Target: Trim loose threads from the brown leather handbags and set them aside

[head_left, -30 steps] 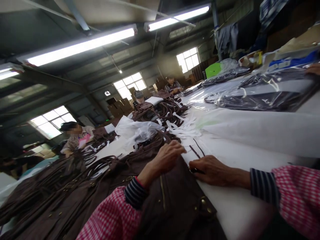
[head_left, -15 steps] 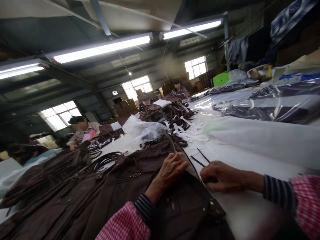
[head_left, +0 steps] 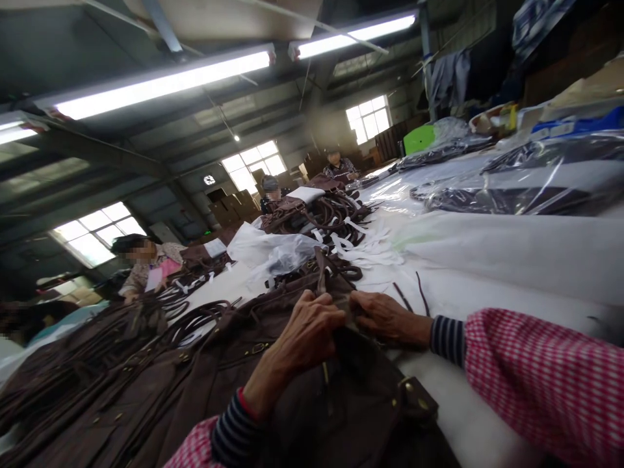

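Okay, white counter (head_left: pixel 451 383) under everything. Brown bag (head_left: pixel 361 403) on counter, lying in front of person. Wrapped goods (head_left: pixel 507 198) beyond bag, to right. Strap pile (head_left: pixel 316 218) beyond bag's top edge; crumpled plastic (head_left: pixel 275 250) between. Left hand (head_left: pixel 299 338): fingers curled, pinching bag's top edge. Right hand (head_left: pixel 387 318): fingers bent at same edge, can't tell if pinching. Loose cords (head_left: pixel 402 297) just beyond right hand.

Head-worn view, forward and down, tilted.
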The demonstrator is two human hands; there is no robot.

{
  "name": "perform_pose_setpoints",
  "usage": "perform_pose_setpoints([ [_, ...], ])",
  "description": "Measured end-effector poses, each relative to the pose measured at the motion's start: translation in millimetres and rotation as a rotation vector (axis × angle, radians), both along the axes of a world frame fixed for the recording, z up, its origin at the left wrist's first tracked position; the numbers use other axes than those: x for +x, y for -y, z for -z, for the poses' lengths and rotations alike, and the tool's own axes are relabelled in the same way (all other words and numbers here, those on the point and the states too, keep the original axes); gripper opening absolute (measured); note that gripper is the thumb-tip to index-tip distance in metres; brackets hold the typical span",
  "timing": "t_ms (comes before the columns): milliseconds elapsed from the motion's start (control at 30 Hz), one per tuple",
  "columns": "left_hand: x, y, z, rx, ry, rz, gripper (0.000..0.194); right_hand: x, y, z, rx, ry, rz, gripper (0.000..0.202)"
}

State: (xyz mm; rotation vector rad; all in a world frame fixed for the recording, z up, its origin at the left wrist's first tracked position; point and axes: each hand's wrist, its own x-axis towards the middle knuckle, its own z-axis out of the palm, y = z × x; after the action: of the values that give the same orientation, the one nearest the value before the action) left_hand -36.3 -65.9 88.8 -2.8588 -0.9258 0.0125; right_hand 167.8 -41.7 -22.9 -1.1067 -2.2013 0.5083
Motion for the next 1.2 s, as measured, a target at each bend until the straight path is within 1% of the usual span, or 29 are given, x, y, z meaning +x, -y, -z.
perform_pose_setpoints([
  [67,-14,9,-10.8,-0.016,-0.039,-0.019,0.019,0,1,-2.3,0.013,0.059,0.01,0.014],
  [100,-22,14,-12.4,-0.033,-0.05,-0.027,0.021,0,1,-3.7,0.018,0.086,0.022,0.013],
  [133,-30,20,-11.0,-0.051,-0.047,-0.039,0.024,0,1,-4.9,0.023,0.113,0.034,0.012],
  [200,-44,31,0.5,-0.077,0.0,-0.075,0.031,1,1,-5.9,0.041,0.162,0.048,0.011],
  [267,-53,40,19.2,-0.081,0.085,-0.121,0.04,1,1,-7.1,0.06,0.208,0.052,0.013],
  [300,-55,43,28.8,-0.079,0.119,-0.141,0.042,0,1,-8.6,0.069,0.236,0.051,0.014],
  [367,-55,45,43.8,-0.079,0.143,-0.165,0.037,-5,0,-14.3,0.092,0.31,0.056,0.022],
  [433,-52,44,51.1,-0.076,0.123,-0.159,0.026,-16,-2,-22.3,0.114,0.402,0.049,0.03],
  [500,-51,41,52.8,-0.057,0.098,-0.144,0.018,-31,-5,-29.5,0.129,0.495,0.019,0.03],
  [600,-52,39,53.4,-0.025,0.086,-0.141,0.016,-49,-9,-34.1,0.106,0.576,-0.005,0.025],
  [667,-53,40,54.5,-0.014,0.076,-0.142,0.015,-55,-13,-34.4,0.069,0.568,0.006,0.026],
  [767,-53,41,54.0,-0.015,0.052,-0.128,0.014,-56,-19,-36.2,0.024,0.557,0.003,0.034],
  [833,-54,41,50.4,-0.051,0.054,-0.119,0.012,-56,-25,-39.4,0.002,0.591,0.0,0.032],
  [967,-57,38,42.8,-0.179,0.138,-0.097,0.011,-61,-36,-46.3,-0.018,0.655,-0.015,0.024],
  [1033,-57,36,43.2,-0.201,0.141,-0.101,0.012,-64,-36,-48.5,-0.011,0.664,-0.013,0.024],
  [1100,-55,34,46.1,-0.193,0.095,-0.145,0.015,-65,-31,-49.0,0.004,0.671,-0.014,0.023],
  [1200,-47,35,50.0,-0.138,0.046,-0.218,0.032,-66,-20,-46.0,0.075,0.694,-0.057,0.02],
])
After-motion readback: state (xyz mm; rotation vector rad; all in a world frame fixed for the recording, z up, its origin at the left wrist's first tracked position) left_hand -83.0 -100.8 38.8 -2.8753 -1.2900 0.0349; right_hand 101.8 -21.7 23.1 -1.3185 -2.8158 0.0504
